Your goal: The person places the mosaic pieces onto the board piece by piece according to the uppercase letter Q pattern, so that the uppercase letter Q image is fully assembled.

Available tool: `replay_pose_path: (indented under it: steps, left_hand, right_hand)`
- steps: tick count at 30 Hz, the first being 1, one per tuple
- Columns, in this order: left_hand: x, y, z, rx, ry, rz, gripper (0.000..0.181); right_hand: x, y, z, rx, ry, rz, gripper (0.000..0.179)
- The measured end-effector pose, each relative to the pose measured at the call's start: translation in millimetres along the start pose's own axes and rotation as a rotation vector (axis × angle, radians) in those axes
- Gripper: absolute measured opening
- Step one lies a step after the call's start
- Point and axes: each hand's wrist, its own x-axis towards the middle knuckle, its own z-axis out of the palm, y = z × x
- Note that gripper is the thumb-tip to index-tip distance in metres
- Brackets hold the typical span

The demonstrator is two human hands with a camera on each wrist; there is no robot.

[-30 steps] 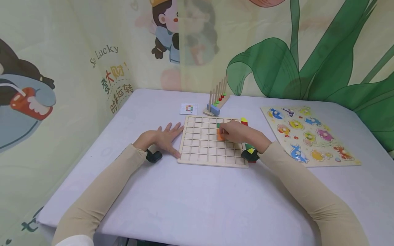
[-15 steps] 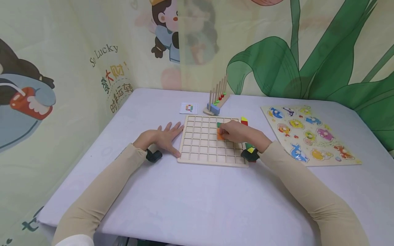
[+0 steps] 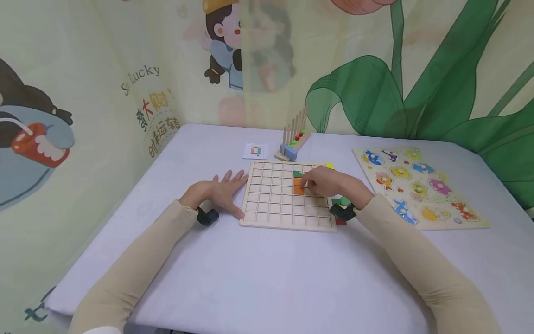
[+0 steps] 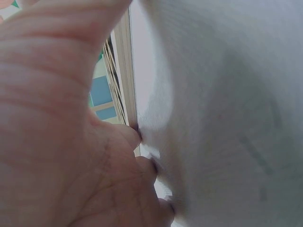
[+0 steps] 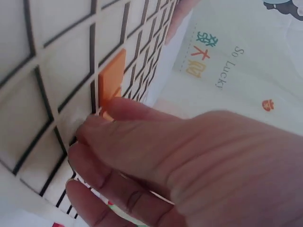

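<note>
A pale wooden grid board [image 3: 271, 208] lies on the table before me. My right hand [image 3: 321, 181] is over its right half, finger and thumb pinching at an orange tile [image 5: 108, 115], of which only a sliver shows between them. An orange tile [image 3: 298, 190] lies in the grid beside the fingertips, below a green tile [image 3: 297, 174]. In the right wrist view the flat orange tile [image 5: 112, 75] fills a cell right by the finger. My left hand [image 3: 225, 192] rests on the table, fingers spread, thumb and fingertips at the board's left edge [image 4: 124, 71].
Loose red, green and yellow pieces [image 3: 344, 201] sit by the board's right edge, partly behind my wrist, with a yellow piece [image 3: 330, 165] farther back. A pattern card [image 3: 255, 150] and a peg stand [image 3: 292, 141] are behind the board. An animal puzzle [image 3: 421, 188] lies right.
My right hand has shifted slightly right, showing more of the orange in the grid. The head view has tipped up a little. The left hand stays in place.
</note>
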Motion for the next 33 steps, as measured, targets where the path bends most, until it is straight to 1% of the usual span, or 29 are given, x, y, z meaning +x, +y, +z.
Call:
replay_pose_path:
  steps: [5,8,13,17,20,25,28,31,33]
  left_hand:
    - [-3.9,-1.9,1.2,0.006,-0.008,-0.02,0.122]
    - [-3.8,-3.4,0.7,0.007,-0.008,-0.013,0.123]
    - [-0.6,-5.0,-0.5,0.014,-0.001,-0.002,0.124]
    - [-1.2,-4.7,-0.8,0.005,-0.004,0.0,0.123]
    - [-3.0,-3.7,-1.2,-0.01,-0.006,0.001,0.123]
    - [-0.8,-2.7,-0.9,-0.017,-0.007,0.004,0.123]
    - [1.0,-2.6,-0.3,-0.013,-0.009,0.005,0.124]
    - [2.1,-2.3,-0.2,-0.014,-0.013,0.01,0.125]
    - [2.7,-1.9,-0.4,-0.017,-0.016,0.015,0.125]
  right_hand:
    - [-3.6,4,-3,-0.009,-0.024,0.049,0.016]
    - [-8.3,12,-8,0.009,-0.053,0.116,0.015]
    - [-17.5,22,-15,0.056,-0.117,0.258,0.022]
    - [-17.6,26,-15,0.07,-0.162,0.3,0.028]
    - [-15.2,28,-13,0.071,-0.151,0.319,0.031]
    - [-15.1,34,-12,0.053,-0.087,0.363,0.034]
    - [-16.2,39,-12,0.037,-0.057,0.367,0.032]
    - [-18.5,42,-12,0.032,-0.063,0.371,0.028]
    - [-20.5,43,-12,0.027,-0.079,0.377,0.028]
